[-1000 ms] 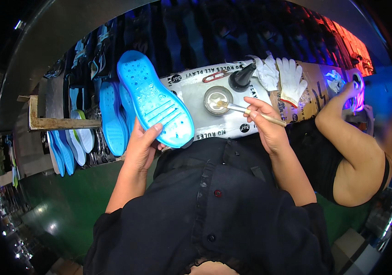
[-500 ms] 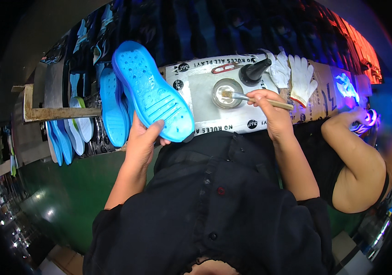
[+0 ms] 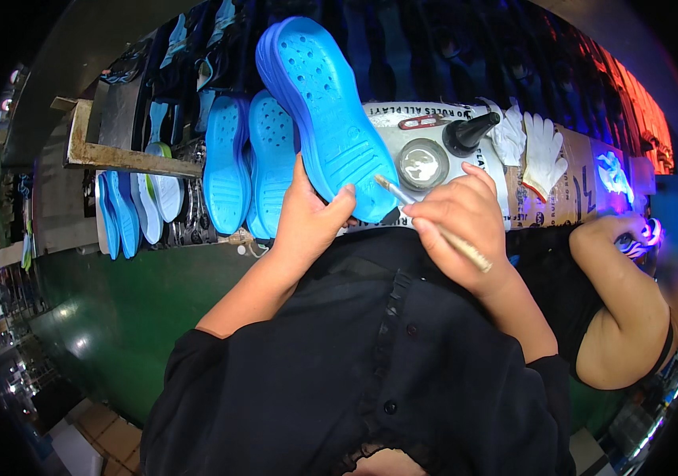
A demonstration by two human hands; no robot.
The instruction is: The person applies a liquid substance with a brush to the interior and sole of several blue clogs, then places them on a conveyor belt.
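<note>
A blue shoe sole (image 3: 327,103) with a holed toe area and ridges near its heel is tilted up in front of me. My left hand (image 3: 315,210) grips its heel end from the left, thumb on the upper face. Between the fingers of my right hand (image 3: 462,226) is a paintbrush (image 3: 466,250) with a pale wooden handle. Its bristles meet the sole's face near the heel, or hover just over it. Right of the sole stands a round jar (image 3: 422,165) with whitish stuff inside.
Behind the jar are a black cone-shaped bottle (image 3: 470,133), red-handled snips (image 3: 425,123) and white gloves (image 3: 543,155). More blue soles (image 3: 226,166) stand left, beside a rusty metal frame (image 3: 133,159). A co-worker's arm (image 3: 620,297) is at the right. Dark shoe parts hang along the back.
The brush has left the jar and come left onto or just over the sole's heel area. My left hand still holds the sole. The view has shifted, so the bench appears further right.
</note>
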